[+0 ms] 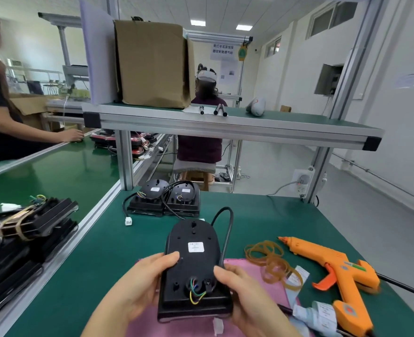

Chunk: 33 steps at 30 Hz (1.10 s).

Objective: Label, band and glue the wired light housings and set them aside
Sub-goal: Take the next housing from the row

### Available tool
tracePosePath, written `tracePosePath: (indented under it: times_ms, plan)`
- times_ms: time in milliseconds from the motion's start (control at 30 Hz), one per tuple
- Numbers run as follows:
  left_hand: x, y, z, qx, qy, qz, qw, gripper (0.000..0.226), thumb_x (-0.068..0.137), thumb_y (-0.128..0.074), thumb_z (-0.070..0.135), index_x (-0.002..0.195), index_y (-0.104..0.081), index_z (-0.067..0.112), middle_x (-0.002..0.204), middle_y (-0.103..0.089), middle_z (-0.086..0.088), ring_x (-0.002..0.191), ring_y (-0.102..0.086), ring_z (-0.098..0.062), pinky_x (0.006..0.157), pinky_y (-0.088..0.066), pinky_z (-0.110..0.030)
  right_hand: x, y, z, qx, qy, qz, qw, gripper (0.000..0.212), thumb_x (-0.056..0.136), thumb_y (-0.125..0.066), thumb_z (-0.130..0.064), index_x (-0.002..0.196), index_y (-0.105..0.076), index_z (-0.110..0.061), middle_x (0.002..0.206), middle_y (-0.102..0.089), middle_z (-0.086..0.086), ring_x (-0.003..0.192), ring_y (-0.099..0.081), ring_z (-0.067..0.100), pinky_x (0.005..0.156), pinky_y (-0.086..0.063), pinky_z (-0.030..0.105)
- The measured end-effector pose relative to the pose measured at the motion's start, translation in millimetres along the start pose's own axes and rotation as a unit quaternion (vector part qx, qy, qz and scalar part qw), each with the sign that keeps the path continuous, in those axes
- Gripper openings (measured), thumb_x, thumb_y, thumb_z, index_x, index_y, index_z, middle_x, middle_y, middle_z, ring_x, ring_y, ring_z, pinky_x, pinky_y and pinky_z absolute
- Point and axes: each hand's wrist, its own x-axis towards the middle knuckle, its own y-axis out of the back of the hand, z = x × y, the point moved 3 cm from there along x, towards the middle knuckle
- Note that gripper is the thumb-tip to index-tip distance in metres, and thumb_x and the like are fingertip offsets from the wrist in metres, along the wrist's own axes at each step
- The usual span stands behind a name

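Bench: green mat.
Housing: label up, held above pink sheet at near edge.
Glue gun: lying at right.
Left hand: fingers curled round housing's left side.
Right hand: fingers grip its right side.
Rubber bands: beside glue gun.

Bright even light from ceiling panels, soft shadows, bowed edges (wide-angle), slightly blurred corners
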Motion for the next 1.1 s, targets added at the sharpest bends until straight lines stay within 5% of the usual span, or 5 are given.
tracePosePath:
  times_ms: [300, 433, 533, 800, 1100]
  plan:
    - [-9, 16, -38, -0.022, 0.036, -0.040, 0.998, 0.048, 0.075, -0.075, 0.039, 0.121, -0.066, 0.029, 0.128, -0.064, -0.015, 0.120, -0.059, -0.036, 0.110, -0.033, -0.061, -8, 6, 29, -0.018, -0.059, -0.015, 0.998, 0.052, 0.070, -0.073, -0.006, 0.118, -0.057, 0.009, 0.107, -0.069, 0.028, 0.104, -0.066, 0.040, 0.099, -0.049, 0.050]
    - [-4, 6, -41, 0.000, 0.059, -0.016, 0.998, 0.043, 0.082, -0.069, 0.029, 0.123, -0.064, 0.017, 0.119, -0.069, -0.015, 0.111, -0.065, -0.032, 0.109, -0.036, -0.057, -18, 24, 21, -0.218, -0.014, 0.039, 0.975, 0.043, 0.087, -0.068, -0.028, 0.124, -0.047, -0.021, 0.102, -0.065, -0.012, 0.080, -0.065, -0.008, 0.063, -0.047, 0.005]
    - [-1, -7, -46, 0.015, 0.073, -0.016, 0.997, 0.030, 0.096, -0.056, 0.021, 0.125, -0.060, 0.013, 0.117, -0.070, -0.014, 0.109, -0.066, -0.031, 0.105, -0.043, -0.054, -22, 34, 17, -0.316, 0.007, 0.037, 0.948, 0.027, 0.092, -0.060, -0.034, 0.116, -0.048, -0.029, 0.093, -0.065, -0.016, 0.069, -0.061, -0.016, 0.056, -0.040, 0.000]
    - [3, -20, -48, 0.003, 0.066, -0.008, 0.998, 0.029, 0.098, -0.052, 0.011, 0.127, -0.054, 0.013, 0.113, -0.071, -0.013, 0.104, -0.069, -0.031, 0.085, -0.057, -0.043, -19, 47, -1, -0.601, 0.041, 0.095, 0.793, 0.030, 0.089, -0.045, -0.062, 0.090, -0.055, -0.034, 0.093, -0.060, -0.014, 0.095, -0.056, 0.008, 0.081, -0.043, 0.024]
    - [2, -7, -51, -0.072, 0.054, -0.018, 0.996, 0.043, 0.078, -0.064, 0.014, 0.121, -0.062, 0.006, 0.113, -0.070, -0.019, 0.101, -0.069, -0.033, 0.069, -0.060, -0.035, -11, 51, 5, -0.664, 0.072, 0.088, 0.739, 0.038, 0.102, -0.026, -0.046, 0.131, -0.051, -0.041, 0.139, -0.050, -0.011, 0.125, -0.048, 0.012, 0.101, -0.038, 0.027]
